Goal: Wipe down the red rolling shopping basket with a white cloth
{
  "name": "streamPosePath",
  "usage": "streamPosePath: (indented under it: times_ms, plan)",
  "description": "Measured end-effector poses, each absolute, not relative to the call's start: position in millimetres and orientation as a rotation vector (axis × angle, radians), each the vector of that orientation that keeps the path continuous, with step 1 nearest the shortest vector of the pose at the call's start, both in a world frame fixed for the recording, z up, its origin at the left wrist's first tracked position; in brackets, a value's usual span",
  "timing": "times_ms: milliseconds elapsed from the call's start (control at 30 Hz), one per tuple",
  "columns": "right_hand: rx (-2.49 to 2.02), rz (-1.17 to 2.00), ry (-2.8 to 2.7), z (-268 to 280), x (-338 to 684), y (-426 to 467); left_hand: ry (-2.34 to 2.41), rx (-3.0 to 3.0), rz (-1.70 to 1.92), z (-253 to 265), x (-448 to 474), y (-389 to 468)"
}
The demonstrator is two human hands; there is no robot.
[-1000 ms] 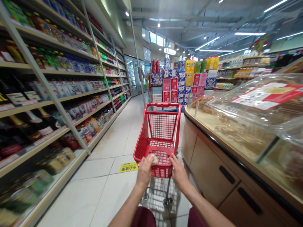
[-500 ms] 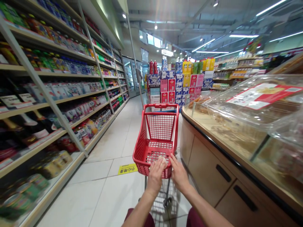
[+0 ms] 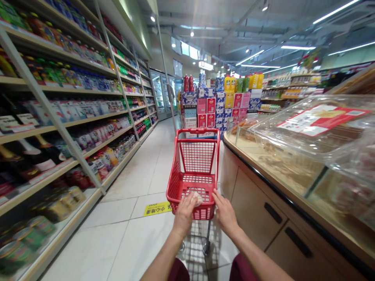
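A red plastic shopping cart point(image 3: 187, 183) stands in front of me, and its basket holds nothing that I can see. My left hand point(image 3: 184, 214) has its fingers curled around a crumpled white cloth or tissue point(image 3: 197, 198) at the basket's near rim. My right hand point(image 3: 225, 212) is at the near right corner of the basket, its fingers laid over the edge and gripping it. Part of that grip is hidden behind the hand. Below the basket, a caster wheel point(image 3: 206, 248) rests on the floor.
Shelves of bottles and cans point(image 3: 88, 121) line the left side. A wooden counter point(image 3: 249, 191) with clear food boxes point(image 3: 293, 132) runs close along the right. Stacked drink cartons point(image 3: 206, 109) stand ahead. A yellow floor sign point(image 3: 156, 209) lies left of the cart.
My left hand and the white cloth have moved left along the near rim. The cart has turned slightly, and my right hand has stayed at its right corner.
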State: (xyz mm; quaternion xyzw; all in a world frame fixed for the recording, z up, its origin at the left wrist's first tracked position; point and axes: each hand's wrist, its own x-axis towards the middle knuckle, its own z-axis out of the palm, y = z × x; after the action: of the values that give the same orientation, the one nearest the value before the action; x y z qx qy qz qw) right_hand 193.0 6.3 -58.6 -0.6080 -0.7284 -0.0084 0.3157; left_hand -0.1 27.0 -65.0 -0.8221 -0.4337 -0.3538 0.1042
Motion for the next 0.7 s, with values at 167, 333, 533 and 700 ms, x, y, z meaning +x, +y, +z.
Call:
streamPosePath:
  times_ms: [167, 333, 533, 700]
  plan:
    - [-1.579, -0.032, -1.863, -63, 190, 7, -1.547, -2.188, -1.170, -63, -26, 33]
    - [-1.627, -0.039, -1.868, -61, 196, 7, -1.352, -2.490, -1.243, -72, 19, 26]
    - [-1.483, 0.004, -1.849, -51, 174, -2, -1.836, -2.259, -1.772, -57, 20, 21]
    - [-1.312, 0.144, -1.770, -53, 124, -1, -1.889, -2.490, -1.683, -49, 31, 13]
